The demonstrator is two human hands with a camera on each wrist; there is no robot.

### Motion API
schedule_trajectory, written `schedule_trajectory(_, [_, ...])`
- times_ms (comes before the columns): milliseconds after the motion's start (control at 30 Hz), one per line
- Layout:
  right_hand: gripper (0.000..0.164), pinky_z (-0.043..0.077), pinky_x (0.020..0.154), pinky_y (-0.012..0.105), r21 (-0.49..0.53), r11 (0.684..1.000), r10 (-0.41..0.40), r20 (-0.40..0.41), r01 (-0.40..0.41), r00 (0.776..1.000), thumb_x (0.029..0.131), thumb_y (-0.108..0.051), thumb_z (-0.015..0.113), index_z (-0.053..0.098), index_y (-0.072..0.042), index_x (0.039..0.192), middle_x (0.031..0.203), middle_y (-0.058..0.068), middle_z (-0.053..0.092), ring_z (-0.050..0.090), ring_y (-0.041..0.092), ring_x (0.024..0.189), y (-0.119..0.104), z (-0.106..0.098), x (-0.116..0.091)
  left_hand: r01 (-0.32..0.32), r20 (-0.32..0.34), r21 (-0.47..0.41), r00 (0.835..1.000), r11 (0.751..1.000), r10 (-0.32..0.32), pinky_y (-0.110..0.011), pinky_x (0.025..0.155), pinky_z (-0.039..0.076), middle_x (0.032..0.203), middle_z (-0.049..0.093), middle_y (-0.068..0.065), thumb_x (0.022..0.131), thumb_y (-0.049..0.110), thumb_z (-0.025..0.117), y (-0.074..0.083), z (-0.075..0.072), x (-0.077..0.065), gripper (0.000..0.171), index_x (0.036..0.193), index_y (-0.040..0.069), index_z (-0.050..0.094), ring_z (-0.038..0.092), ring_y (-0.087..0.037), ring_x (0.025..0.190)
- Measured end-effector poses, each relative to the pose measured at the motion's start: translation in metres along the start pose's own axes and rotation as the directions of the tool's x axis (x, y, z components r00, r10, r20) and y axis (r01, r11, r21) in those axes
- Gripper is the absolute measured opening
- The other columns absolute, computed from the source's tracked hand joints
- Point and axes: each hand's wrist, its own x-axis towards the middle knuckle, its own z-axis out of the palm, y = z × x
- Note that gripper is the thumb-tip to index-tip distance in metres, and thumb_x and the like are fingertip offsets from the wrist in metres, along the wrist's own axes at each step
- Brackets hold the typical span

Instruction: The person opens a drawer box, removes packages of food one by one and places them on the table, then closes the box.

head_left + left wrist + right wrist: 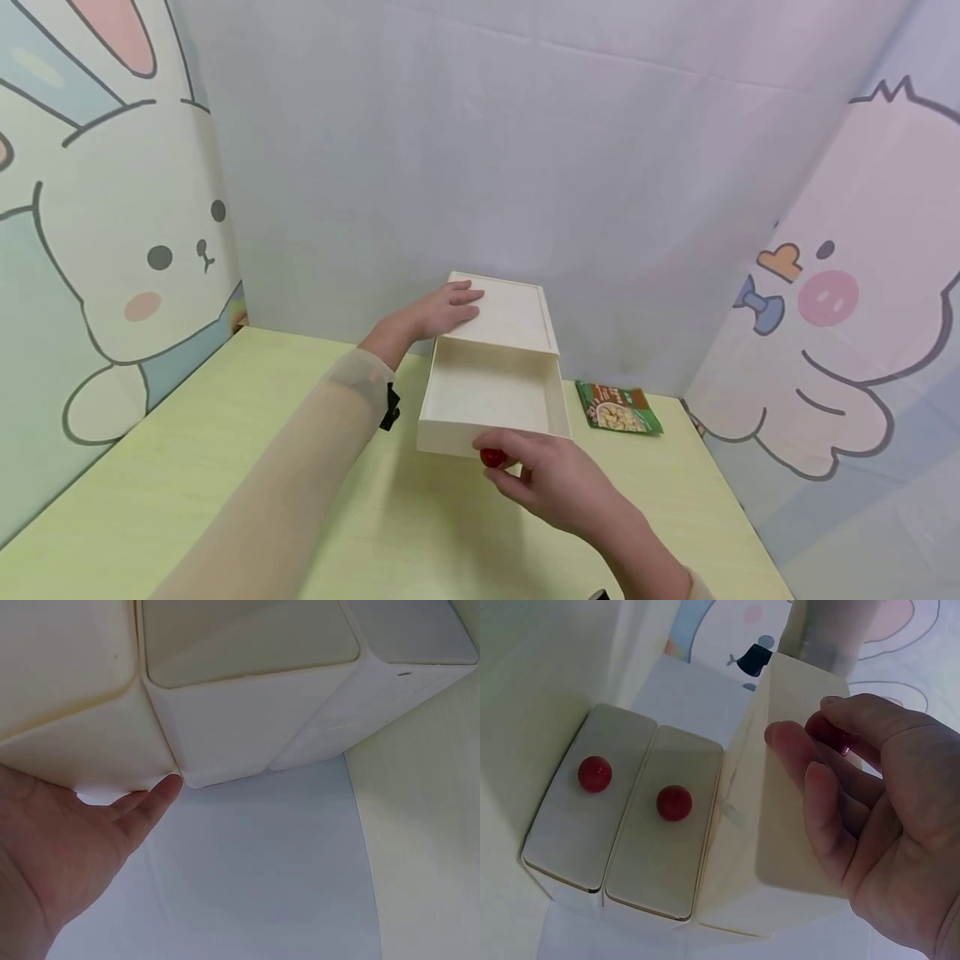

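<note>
On the left, over a pale green table (150, 467), the person's left hand (441, 310) rests, fingers spread, on the left edge of the top of a white cabinet (513, 312). The cabinet stands near the table's back edge. Its top drawer (446, 437) juts toward the person, above 2 closed drawers (656, 859). The top drawer's sides run front to back, apparently its line of travel; its front is nearer the right hand (553, 482), which pinches the red knob (492, 457) there. Farthest right, a green packet (618, 408) lies near the table's back right corner.
</note>
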Motion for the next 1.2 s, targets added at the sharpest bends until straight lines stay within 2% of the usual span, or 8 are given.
schedule_trajectory(300, [0.031,0.059,0.066,0.02,-0.032,0.999,-0.022,-0.047,0.021,0.999,0.098,-0.012,0.083,0.074,-0.023,0.126,0.109,-0.011,0.081,0.077,-0.001,0.091,0.004,0.004,0.004,0.0,-0.003,0.011,1.0,1.0,0.0,-0.063,0.137,0.016,0.186,0.014,-0.008,0.118,0.043,0.041,0.001,0.001,-0.001,0.06,0.173,0.019,0.037,0.011,-0.039,0.172])
schedule_trajectory(500, [0.032,0.056,0.066,0.016,-0.049,0.998,-0.054,-0.086,0.05,0.995,0.096,-0.009,0.084,0.074,-0.02,0.125,0.11,-0.009,0.081,0.078,0.001,0.089,0.009,0.006,0.006,0.003,-0.007,0.016,1.0,1.0,-0.003,-0.063,0.137,0.016,0.186,0.013,-0.008,0.118,0.042,0.041,0.0,0.002,-0.001,0.06,0.173,0.019,0.037,0.01,-0.039,0.173])
schedule_trajectory(633, [0.032,0.055,0.067,0.013,-0.054,0.997,-0.051,-0.093,0.046,0.994,0.097,-0.009,0.083,0.074,-0.019,0.126,0.111,-0.008,0.081,0.079,0.002,0.09,0.012,0.006,0.01,0.008,-0.013,0.012,1.0,1.0,-0.008,-0.062,0.137,0.015,0.186,0.013,-0.007,0.118,0.043,0.041,0.0,0.002,-0.001,0.06,0.173,0.02,0.037,0.01,-0.038,0.173])
schedule_trajectory(1033, [0.033,0.06,0.071,0.017,-0.112,0.992,-0.069,-0.123,0.055,0.99,0.097,-0.01,0.083,0.074,-0.018,0.128,0.119,-0.004,0.083,0.081,0.005,0.094,0.023,0.011,0.021,0.019,-0.016,0.016,1.0,1.0,-0.019,-0.063,0.138,0.015,0.187,0.013,-0.007,0.118,0.043,0.041,0.0,0.002,0.0,0.06,0.173,0.021,0.037,0.009,-0.038,0.173])
schedule_trajectory(1200, [0.035,0.059,0.069,0.018,-0.147,0.989,-0.05,-0.144,0.028,0.988,0.098,-0.012,0.083,0.074,-0.019,0.131,0.123,-0.006,0.082,0.081,0.006,0.095,0.026,0.013,0.025,0.019,-0.018,0.026,1.0,0.999,-0.019,-0.063,0.138,0.014,0.186,0.014,-0.007,0.118,0.044,0.041,-0.001,0.003,0.001,0.06,0.173,0.021,0.037,0.009,-0.037,0.173])
